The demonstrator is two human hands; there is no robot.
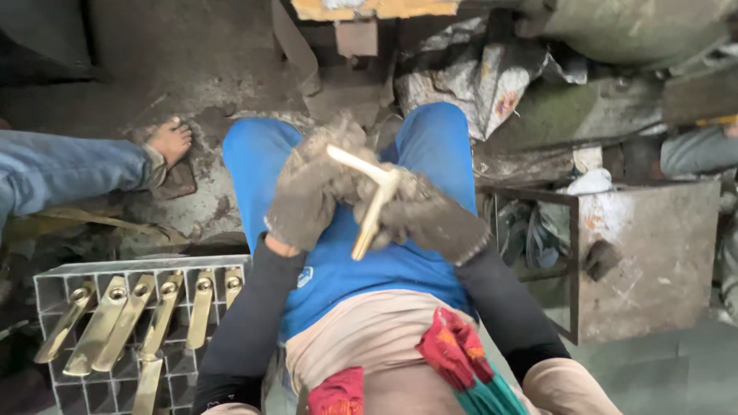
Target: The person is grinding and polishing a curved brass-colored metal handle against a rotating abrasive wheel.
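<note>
Two gloved hands, left hand and right hand, were closed around one brass handle at frame centre. Seven brass handles lay on one wire crate at lower left.

Grey work gloves, black sleeves, blue trousers.

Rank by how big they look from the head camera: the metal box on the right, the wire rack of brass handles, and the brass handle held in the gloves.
1. Metal box, largest.
2. Wire rack, though cut off by the frame edge, so unsure against the box.
3. Held brass handle, clearly smallest.
</note>
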